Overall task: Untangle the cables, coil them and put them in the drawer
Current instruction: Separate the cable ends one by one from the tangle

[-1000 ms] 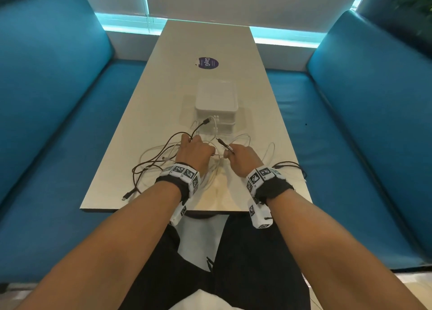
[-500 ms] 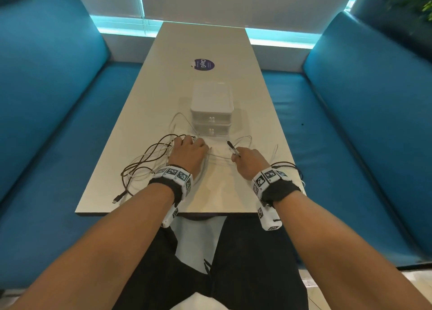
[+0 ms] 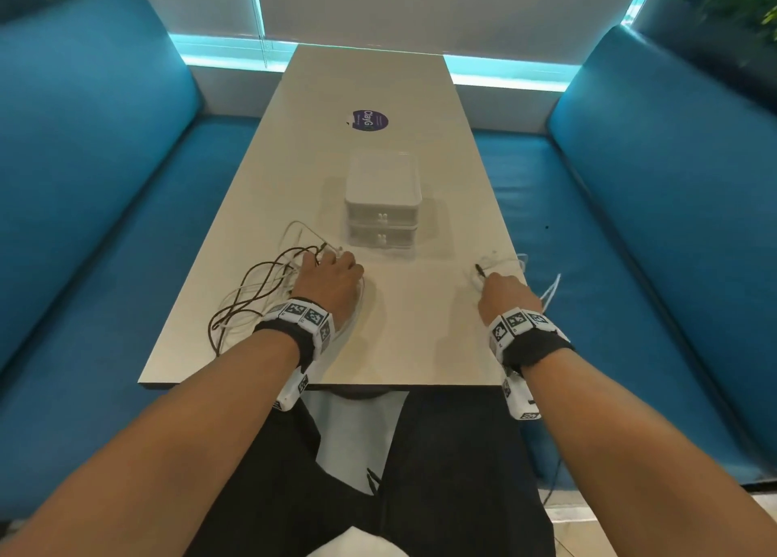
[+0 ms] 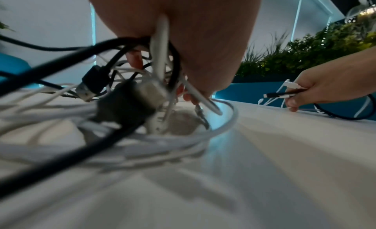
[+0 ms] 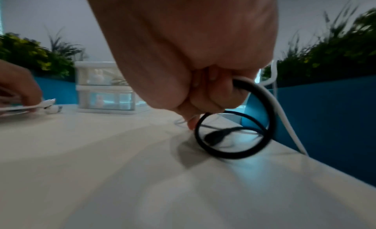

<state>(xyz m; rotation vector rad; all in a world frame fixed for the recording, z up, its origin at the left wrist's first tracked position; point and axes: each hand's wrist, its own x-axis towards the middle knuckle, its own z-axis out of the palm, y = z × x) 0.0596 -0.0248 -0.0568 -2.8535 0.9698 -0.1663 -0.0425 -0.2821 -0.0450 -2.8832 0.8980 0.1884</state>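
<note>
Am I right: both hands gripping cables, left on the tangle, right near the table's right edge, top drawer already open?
Not quite: the head view shows both drawers of the drawer unit closed. The rest holds: the left hand holds the tangle of cables, the right hand grips cable ends near the table's right edge.

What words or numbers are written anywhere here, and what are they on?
"ClayG" in white letters on the round purple sticker stuck to the table.
Smaller print on that sticker: too small to read.
Wristbands: only black-and-white square code patterns, no words.
Drawer box, cables: no writing to be seen.
</note>
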